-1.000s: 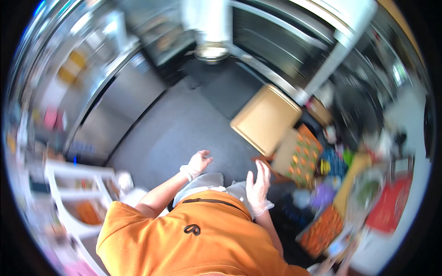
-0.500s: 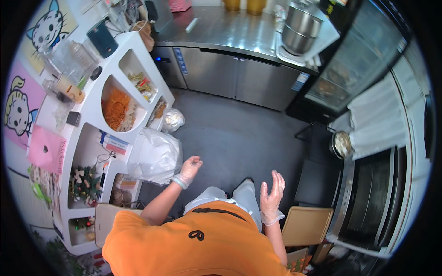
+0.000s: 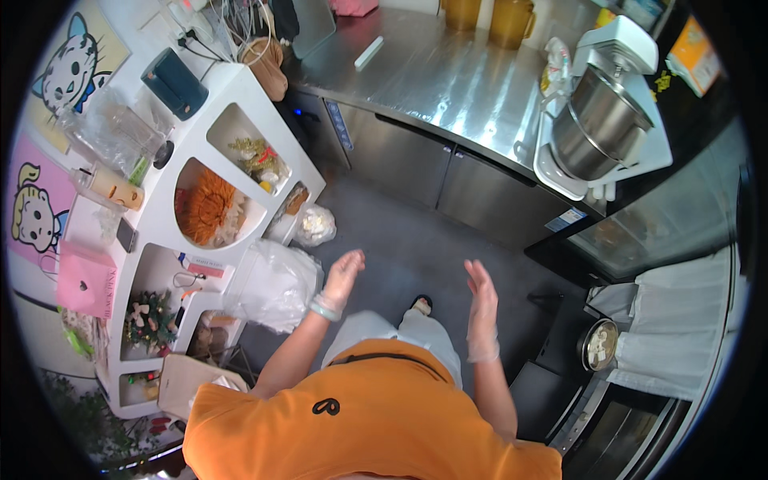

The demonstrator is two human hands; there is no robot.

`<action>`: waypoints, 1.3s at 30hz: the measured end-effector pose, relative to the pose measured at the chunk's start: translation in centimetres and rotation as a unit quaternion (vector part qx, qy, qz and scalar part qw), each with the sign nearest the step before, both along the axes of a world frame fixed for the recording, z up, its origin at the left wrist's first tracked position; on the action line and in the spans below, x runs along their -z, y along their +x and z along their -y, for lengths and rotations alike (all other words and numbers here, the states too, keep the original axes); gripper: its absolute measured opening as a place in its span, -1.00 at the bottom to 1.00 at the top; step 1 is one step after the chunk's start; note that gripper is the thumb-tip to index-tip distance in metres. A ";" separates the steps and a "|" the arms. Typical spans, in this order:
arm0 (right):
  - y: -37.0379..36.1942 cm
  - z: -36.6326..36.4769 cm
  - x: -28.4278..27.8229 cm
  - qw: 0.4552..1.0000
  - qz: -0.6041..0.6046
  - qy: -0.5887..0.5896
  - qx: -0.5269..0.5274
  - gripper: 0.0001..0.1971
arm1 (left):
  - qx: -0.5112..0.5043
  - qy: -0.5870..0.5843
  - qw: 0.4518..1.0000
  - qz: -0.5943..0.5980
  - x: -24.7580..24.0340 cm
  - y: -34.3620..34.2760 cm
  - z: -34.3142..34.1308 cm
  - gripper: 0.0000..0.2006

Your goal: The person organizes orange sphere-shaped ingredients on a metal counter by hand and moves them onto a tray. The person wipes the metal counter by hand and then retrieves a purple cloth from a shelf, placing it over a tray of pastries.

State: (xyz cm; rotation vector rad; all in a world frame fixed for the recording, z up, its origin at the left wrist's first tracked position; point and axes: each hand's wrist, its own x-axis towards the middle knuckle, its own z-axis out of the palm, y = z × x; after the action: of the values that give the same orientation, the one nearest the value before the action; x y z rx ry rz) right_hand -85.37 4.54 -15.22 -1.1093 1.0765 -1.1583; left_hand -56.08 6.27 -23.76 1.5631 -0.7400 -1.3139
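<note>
Grey flooring fills the middle of a compact kitchen as a person in an orange shirt and pale trousers lifts two clear-gloved hands above it. At the person's left, the left hand is loosely curled; whether its fingertips meet the thumb cannot be told. Opposite, the right hand is upright, its fingers straight and close together. Just beside the left hand, a clear plastic bag bulges against a white shelf unit; whether hand and bag touch cannot be told. To the right, a round metal bowl with white contents sits near a white curtain. An orange ruffled item occupies the unit's round compartment, with a small decorated tree in one below. Across the floor runs a steel bench, a white stand mixer at its right end, its steel mixing bowl tilted in view, and amber jugs along the back
</note>
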 end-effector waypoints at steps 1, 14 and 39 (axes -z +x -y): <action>0.1 2.8 0.2 0.989 0.133 0.056 -0.033 -0.30 | -0.028 0.001 1.000 -0.007 -0.7 0.2 1.6 -0.51; 1.7 31.4 -13.4 0.904 0.419 -0.031 -0.078 -0.11 | -0.108 0.044 0.877 -0.467 -0.5 11.3 23.8 -0.33; -42.5 59.3 -26.1 0.793 -0.131 -0.112 0.584 -0.63 | -0.039 0.105 0.860 -0.499 -1.1 1.5 52.7 -0.59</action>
State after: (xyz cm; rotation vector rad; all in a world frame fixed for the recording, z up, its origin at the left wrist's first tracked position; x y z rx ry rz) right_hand -127.86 -54.76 10.89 -0.7165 2.0048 -2.1711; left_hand -54.60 -46.39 -22.65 0.8228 0.1306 -1.9084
